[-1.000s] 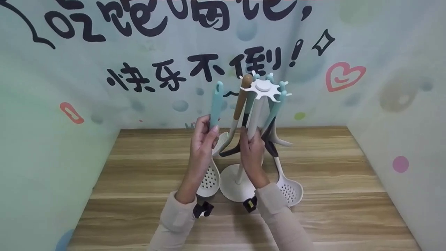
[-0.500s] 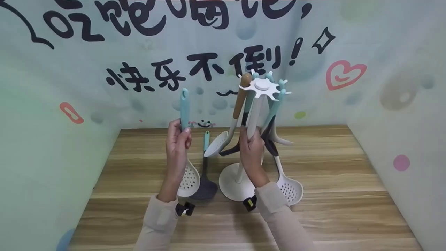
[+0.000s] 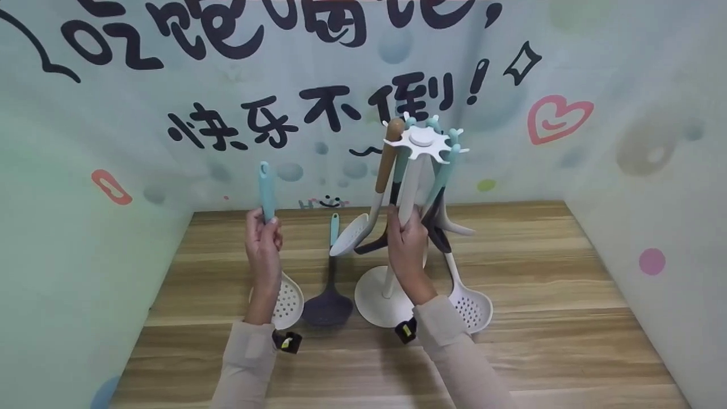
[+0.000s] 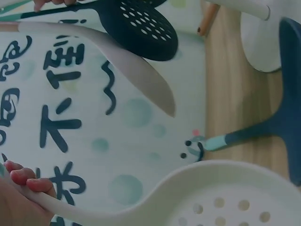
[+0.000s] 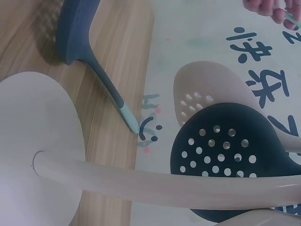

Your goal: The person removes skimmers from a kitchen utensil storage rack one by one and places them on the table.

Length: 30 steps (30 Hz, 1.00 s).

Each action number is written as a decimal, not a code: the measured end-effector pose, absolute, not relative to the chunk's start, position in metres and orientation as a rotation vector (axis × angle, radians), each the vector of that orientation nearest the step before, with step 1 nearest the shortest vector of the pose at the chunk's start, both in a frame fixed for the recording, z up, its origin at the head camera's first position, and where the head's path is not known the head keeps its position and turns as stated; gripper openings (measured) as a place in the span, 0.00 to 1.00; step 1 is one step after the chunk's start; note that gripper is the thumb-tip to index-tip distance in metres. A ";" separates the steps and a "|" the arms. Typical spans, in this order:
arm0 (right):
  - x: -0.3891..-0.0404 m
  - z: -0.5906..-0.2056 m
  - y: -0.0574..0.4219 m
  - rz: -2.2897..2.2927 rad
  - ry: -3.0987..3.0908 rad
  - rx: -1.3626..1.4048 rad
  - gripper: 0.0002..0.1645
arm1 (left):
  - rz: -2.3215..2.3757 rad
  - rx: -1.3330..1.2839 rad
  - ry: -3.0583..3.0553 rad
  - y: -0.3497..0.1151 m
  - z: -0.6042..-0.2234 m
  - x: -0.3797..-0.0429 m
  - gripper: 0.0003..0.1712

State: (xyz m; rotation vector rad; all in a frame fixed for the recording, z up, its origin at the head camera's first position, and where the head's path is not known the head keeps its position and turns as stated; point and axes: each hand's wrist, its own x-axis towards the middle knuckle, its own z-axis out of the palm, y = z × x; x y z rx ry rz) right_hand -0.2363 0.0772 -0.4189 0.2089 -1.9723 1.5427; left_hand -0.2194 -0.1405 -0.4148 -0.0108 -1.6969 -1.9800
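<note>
My left hand (image 3: 264,244) holds a white skimmer (image 3: 288,302) upright by its turquoise handle, left of the stand. Its perforated bowl is partly behind my wrist and fills the lower right of the left wrist view. My right hand (image 3: 408,241) grips the post of a white utensil stand (image 3: 421,139), below the hooked top. Around the post hang several utensils, among them a brown-handled slotted spoon (image 3: 350,234) and dark tools with turquoise handles. A dark slotted spoon (image 5: 221,155) shows behind the post in the right wrist view.
On the wooden table (image 3: 216,352), a dark turner (image 3: 328,307) with a turquoise handle lies between the skimmer and the stand's round base (image 3: 375,304). Another white skimmer (image 3: 472,307) is right of the base. Printed cloth walls (image 3: 272,176) border the table's back and sides.
My left hand has carried the skimmer left and slightly down, away from the stand, uncovering the dark turner. The right hand has kept its grip on the post.
</note>
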 end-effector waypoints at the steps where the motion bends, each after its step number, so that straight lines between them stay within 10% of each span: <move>1: -0.237 -0.420 0.077 1.540 -1.970 0.212 0.05 | -1.982 0.005 -1.694 -0.143 -0.418 -0.221 0.07; 14: -0.237 -0.420 0.076 1.504 -1.982 0.191 0.05 | -2.048 0.146 -1.675 -0.157 -0.452 -0.234 0.09; 23: -0.239 -0.423 0.079 1.475 -1.904 0.280 0.30 | -2.038 0.159 -1.741 -0.157 -0.460 -0.239 0.10; 30: -0.238 -0.422 0.077 1.497 -1.940 0.241 0.12 | -1.969 0.204 -1.885 -0.161 -0.476 -0.241 0.21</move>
